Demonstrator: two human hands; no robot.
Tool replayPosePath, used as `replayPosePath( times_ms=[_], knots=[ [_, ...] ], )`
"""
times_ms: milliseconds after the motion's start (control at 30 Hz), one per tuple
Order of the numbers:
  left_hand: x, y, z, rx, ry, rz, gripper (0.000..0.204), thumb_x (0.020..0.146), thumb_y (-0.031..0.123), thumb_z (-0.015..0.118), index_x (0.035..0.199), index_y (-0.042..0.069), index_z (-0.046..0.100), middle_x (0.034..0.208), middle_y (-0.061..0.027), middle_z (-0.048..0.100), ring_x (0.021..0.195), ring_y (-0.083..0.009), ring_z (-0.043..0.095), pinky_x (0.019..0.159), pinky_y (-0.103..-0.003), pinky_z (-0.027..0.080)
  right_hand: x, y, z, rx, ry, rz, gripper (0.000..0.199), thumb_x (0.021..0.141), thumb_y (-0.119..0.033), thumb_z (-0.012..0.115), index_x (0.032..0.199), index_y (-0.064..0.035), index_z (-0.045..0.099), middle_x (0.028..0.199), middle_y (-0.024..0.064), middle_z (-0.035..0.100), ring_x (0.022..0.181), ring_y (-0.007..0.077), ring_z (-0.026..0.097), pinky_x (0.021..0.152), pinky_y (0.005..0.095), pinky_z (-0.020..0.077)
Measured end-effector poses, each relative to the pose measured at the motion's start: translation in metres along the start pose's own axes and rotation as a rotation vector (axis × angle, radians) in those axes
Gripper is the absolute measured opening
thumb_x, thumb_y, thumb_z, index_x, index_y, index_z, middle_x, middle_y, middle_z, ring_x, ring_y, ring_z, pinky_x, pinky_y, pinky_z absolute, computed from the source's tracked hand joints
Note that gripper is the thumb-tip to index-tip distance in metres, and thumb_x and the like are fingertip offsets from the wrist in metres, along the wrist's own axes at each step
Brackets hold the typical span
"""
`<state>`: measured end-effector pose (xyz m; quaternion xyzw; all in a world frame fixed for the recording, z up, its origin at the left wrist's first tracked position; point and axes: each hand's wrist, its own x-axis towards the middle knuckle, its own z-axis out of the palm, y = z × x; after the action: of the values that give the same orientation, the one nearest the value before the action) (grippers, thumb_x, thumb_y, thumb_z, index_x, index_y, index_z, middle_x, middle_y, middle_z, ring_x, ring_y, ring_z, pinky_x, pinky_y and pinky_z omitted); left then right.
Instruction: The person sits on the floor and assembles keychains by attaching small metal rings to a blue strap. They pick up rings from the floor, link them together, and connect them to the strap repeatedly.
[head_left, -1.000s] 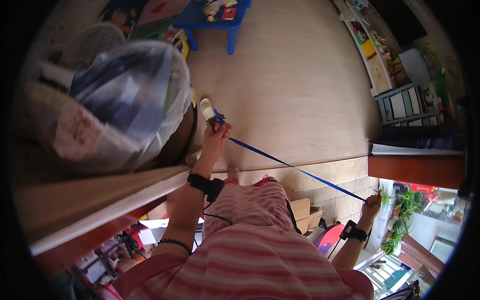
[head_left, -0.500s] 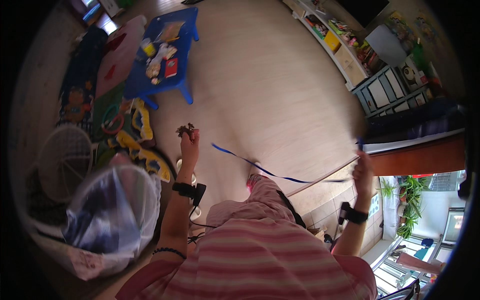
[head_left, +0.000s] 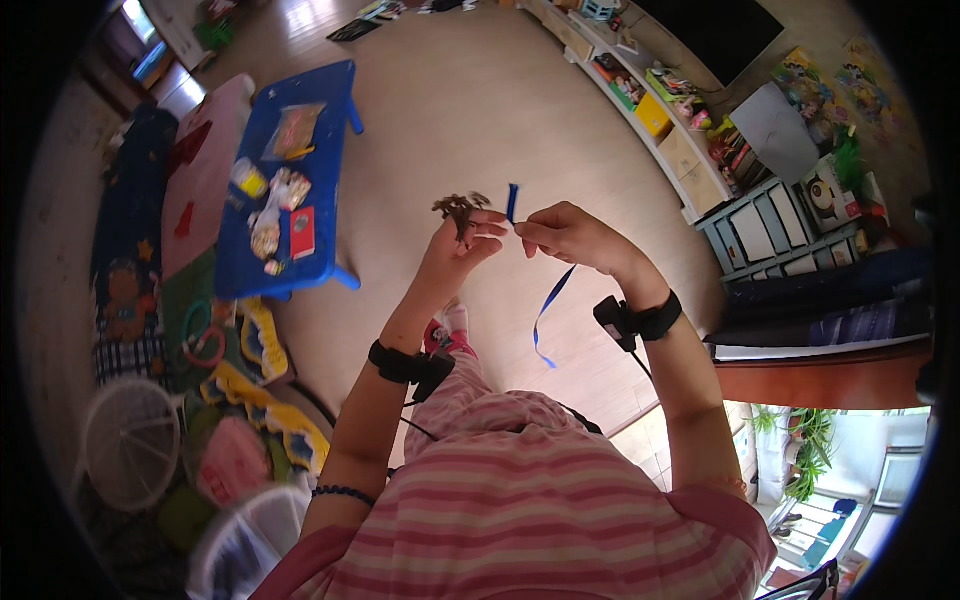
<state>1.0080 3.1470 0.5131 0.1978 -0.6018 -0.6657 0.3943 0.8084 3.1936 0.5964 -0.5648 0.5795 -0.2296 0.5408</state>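
In front of me, my left hand is closed around a small dark brown bundle with ragged, stubby tips poking out above the fingers. Its exact kind is hard to make out. Close beside it, my right hand pinches a narrow blue ribbon between thumb and forefinger. A short piece of the ribbon stands up between the two hands, and the long tail hangs below my right hand, curling at its lower end. The fingertips of both hands nearly meet.
A blue low table at the left bears a yellow-labelled jar, a red packet and bags. White mesh baskets stand near left. A shelf unit and a drawer rack line the right, with plants behind a brown ledge.
My right hand has come in from the far right with the blue ribbon to meet my left hand. My left hand has moved right and up with the brown bundle. The view has shifted.
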Motion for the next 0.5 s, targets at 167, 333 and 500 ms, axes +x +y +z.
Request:
replayPosePath(
  times_ms=[167, 333, 500],
  knots=[
    [0.142, -0.001, -0.055, 0.124, -0.121, 0.072, 0.030, 0.085, 0.000, 0.064, 0.113, 0.001, 0.054, 0.110, -0.0059, 0.059, 0.104, -0.0146, 0.055, 0.086, -0.028, 0.045, 0.101, -0.028, -0.080, 0.065, -0.060, 0.084, 0.041, 0.091, -0.039, 0.056, 0.067, -0.0052, 0.060, 0.054, -0.0071, 0.039, 0.047, 0.0040, 0.031, 0.044, 0.0229, 0.0226],
    [0.262, -0.010, -0.110, 0.288, -0.066, -0.077, 0.015, 0.078, 0.002, 0.071, 0.085, 0.003, 0.059, 0.075, 0.0047, 0.051, 0.067, -0.0054, 0.046, 0.062, -0.022, 0.039, 0.202, -0.050, -0.162, 0.212, 0.004, 0.071, 0.040, 0.092, -0.039, 0.058, 0.068, -0.0080, 0.057, 0.055, -0.0089, 0.036, 0.046, 0.0026, 0.028, 0.042, 0.0213, 0.0209],
    [0.370, -0.050, -0.192, 0.158, 0.136, -0.047, 0.019, 0.081, -0.003, 0.068, 0.076, 0.005, 0.051, 0.072, 0.0018, 0.054, 0.072, -0.0087, 0.057, 0.062, -0.023, 0.042, 0.296, -0.084, -0.261, 0.342, 0.035, -0.118, 0.037, 0.095, -0.036, 0.056, 0.071, -0.0083, 0.053, 0.056, -0.0104, 0.029, 0.048, 0.0018, 0.022, 0.041, 0.0210, 0.0157]
  ],
)
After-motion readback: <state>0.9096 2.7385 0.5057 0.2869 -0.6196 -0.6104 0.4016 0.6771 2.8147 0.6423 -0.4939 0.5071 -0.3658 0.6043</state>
